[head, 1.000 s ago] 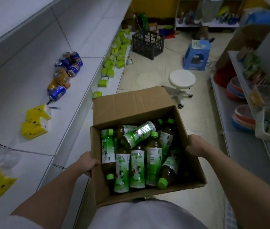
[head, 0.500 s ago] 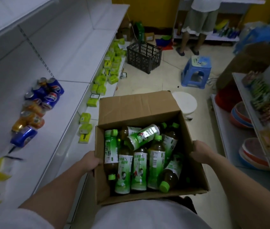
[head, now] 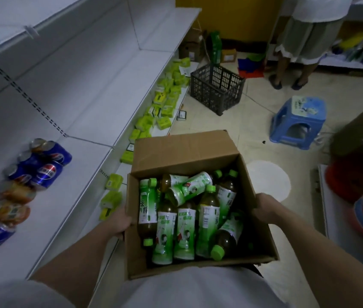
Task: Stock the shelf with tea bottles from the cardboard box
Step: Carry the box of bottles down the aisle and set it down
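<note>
Head-worn wide-angle view looks steeply down, close over the cardboard box [head: 189,152].

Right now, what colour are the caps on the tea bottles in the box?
Bright green caps on the tea bottles, clearest in the head view.

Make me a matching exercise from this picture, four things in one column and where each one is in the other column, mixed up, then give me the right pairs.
Things:
1. tea bottles
2. soda cans
3. blue stool
4. black crate

Places:
A. on the floor just past the far end of the left shelf
B. lying on the white shelf at the left
C. inside the cardboard box, held by the left hand and right hand
D. on the floor at the right, beyond the box

Pairs: 1-C, 2-B, 3-D, 4-A
</note>
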`<action>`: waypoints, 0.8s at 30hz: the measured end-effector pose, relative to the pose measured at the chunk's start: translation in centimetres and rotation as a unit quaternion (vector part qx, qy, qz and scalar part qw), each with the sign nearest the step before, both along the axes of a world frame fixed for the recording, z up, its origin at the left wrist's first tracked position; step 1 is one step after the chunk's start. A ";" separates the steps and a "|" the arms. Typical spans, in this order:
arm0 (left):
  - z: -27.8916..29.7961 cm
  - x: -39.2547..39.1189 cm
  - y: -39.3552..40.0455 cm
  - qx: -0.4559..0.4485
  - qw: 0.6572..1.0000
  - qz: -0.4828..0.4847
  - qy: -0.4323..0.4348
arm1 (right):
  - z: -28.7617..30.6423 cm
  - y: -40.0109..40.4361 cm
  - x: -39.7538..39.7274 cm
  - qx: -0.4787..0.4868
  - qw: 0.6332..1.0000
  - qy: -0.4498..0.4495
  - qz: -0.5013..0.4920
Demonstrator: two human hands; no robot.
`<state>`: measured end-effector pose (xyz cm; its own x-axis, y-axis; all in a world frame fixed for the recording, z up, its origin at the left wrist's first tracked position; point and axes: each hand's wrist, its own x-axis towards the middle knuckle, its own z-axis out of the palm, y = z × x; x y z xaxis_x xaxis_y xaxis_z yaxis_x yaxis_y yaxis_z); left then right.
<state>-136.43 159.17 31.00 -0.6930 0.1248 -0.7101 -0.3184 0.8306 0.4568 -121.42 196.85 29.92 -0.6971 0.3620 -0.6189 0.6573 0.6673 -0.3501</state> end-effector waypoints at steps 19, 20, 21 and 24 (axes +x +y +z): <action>-0.8 -25.0 10.6 0.053 0.970 0.237 0.007 | 1.0 14.0 -40.6 0.002 0.979 0.016 0.204; -1.4 -26.5 10.6 0.060 0.968 0.245 0.009 | 1.2 14.2 -43.1 0.012 0.975 0.020 0.219; -1.9 -27.4 10.6 0.057 0.965 0.258 0.002 | 1.3 14.3 -45.3 0.020 0.973 0.023 0.229; -2.9 -29.6 10.9 0.045 0.960 0.277 -0.010 | 1.5 14.5 -50.3 0.034 0.965 0.016 0.258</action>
